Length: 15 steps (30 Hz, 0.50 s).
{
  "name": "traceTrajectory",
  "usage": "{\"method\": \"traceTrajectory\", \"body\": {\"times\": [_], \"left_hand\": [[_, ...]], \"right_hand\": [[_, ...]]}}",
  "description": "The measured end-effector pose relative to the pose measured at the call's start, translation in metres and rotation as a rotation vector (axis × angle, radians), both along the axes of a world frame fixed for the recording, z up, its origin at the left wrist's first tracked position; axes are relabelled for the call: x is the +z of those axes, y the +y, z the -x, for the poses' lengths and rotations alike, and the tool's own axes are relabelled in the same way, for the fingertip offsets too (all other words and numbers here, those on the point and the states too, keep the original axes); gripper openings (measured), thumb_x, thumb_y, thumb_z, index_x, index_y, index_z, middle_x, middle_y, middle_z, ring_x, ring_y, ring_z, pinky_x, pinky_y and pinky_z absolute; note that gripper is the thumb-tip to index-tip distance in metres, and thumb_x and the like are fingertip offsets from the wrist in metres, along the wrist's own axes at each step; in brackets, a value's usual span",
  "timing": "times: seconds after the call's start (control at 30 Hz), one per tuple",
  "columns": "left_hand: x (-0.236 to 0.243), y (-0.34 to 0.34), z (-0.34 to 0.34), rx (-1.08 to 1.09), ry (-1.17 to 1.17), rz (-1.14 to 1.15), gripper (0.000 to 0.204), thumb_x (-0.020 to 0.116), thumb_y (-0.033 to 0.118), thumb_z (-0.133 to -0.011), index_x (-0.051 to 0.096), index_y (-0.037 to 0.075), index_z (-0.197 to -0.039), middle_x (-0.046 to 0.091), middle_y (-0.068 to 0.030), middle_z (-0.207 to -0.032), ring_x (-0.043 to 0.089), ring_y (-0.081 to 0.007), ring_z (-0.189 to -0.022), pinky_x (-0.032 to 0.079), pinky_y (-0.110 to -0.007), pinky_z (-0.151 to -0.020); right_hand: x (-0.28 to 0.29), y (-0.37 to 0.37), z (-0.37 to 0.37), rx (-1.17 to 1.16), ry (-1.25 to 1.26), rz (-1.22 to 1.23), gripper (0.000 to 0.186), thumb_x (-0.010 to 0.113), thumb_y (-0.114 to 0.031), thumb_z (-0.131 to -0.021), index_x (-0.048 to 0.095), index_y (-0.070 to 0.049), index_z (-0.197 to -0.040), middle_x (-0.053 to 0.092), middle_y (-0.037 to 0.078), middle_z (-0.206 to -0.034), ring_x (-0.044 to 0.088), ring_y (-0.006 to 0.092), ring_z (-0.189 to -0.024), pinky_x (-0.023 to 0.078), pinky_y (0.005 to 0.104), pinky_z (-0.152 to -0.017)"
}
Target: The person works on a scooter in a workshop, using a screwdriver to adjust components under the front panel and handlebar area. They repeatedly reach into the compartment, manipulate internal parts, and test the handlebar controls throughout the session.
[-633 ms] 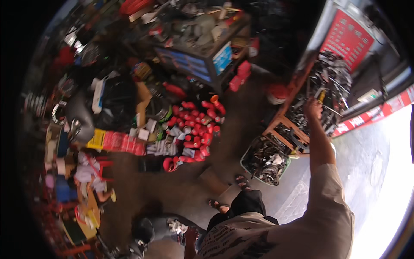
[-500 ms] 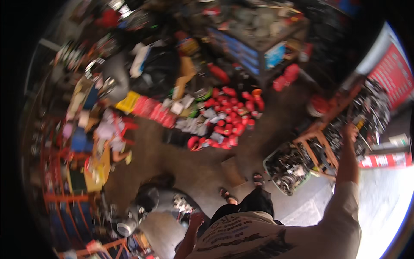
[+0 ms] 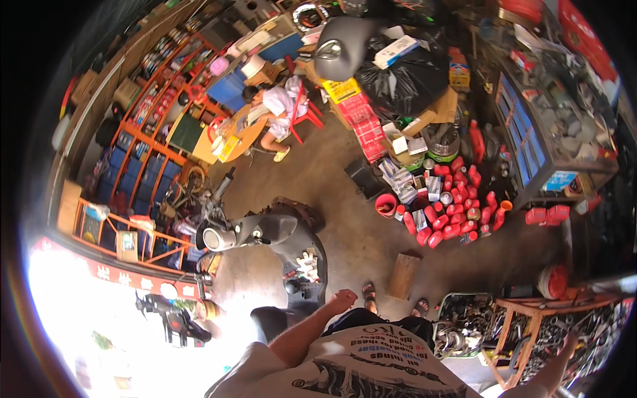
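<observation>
Head, left hand (image 3: pixel 343 300) near scooter (image 3: pixel 273 232), right hand (image 3: pixel 568 343) near tools (image 3: pixel 600 328)

A wooden desk (image 3: pixel 519 306) carries a dense, jumbled heap of metal tools (image 3: pixel 597 326), spread out along its far edge.

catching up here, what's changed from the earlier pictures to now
The view has swung left, showing more of the scooter. The right hand remains near the metal tools; whether it took or released anything is unclear. The left hand stays beside the scooter; red bottles and seated person look unchanged.
</observation>
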State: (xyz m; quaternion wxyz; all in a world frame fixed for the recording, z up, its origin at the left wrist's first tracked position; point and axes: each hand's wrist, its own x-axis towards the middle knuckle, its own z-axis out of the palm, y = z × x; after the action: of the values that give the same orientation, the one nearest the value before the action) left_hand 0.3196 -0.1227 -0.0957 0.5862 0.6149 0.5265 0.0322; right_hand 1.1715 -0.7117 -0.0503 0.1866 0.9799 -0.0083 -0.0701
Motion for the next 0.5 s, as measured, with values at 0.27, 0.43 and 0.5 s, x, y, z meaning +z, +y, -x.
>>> {"method": "traceTrajectory", "body": {"times": [0.27, 0.43, 0.5], "left_hand": [[0.015, -0.016, 0.110, -0.054, 0.273, -0.182, 0.019, 0.054, 0.022, -0.087, 0.068, 0.011, -0.092, 0.069, -0.0070, -0.084, 0.068, -0.0248, -0.079, 0.055, -0.036, -0.070], [-0.038, -0.003, 0.144, 0.077, 0.336, -0.130, 0.018, 0.052, 0.024, -0.086, 0.067, 0.015, -0.088, 0.068, -0.0070, -0.085, 0.068, -0.0262, -0.082, 0.055, -0.039, -0.067], [-0.034, 0.015, 0.130, 0.219, 0.313, 0.041, 0.016, 0.053, 0.024, -0.085, 0.066, 0.014, -0.085, 0.067, -0.0067, -0.083, 0.068, -0.0257, -0.080, 0.055, -0.040, -0.065]], "right_hand": [[0.007, 0.168, 0.100, -0.021, -0.050, -0.273, 0.038, 0.044, -0.022, -0.091, 0.057, -0.004, -0.122, 0.062, 0.011, -0.104, 0.054, 0.0255, -0.097, 0.045, 0.0409, -0.079], [0.028, 0.255, 0.159, -0.006, -0.108, -0.828, 0.032, 0.046, -0.019, -0.091, 0.058, -0.006, -0.118, 0.060, 0.008, -0.097, 0.051, 0.0207, -0.087, 0.043, 0.0364, -0.070], [0.046, 0.286, 0.180, -0.041, -0.068, -1.193, 0.030, 0.046, -0.018, -0.092, 0.058, -0.006, -0.117, 0.059, 0.007, -0.094, 0.050, 0.0188, -0.082, 0.043, 0.0346, -0.067]]}}
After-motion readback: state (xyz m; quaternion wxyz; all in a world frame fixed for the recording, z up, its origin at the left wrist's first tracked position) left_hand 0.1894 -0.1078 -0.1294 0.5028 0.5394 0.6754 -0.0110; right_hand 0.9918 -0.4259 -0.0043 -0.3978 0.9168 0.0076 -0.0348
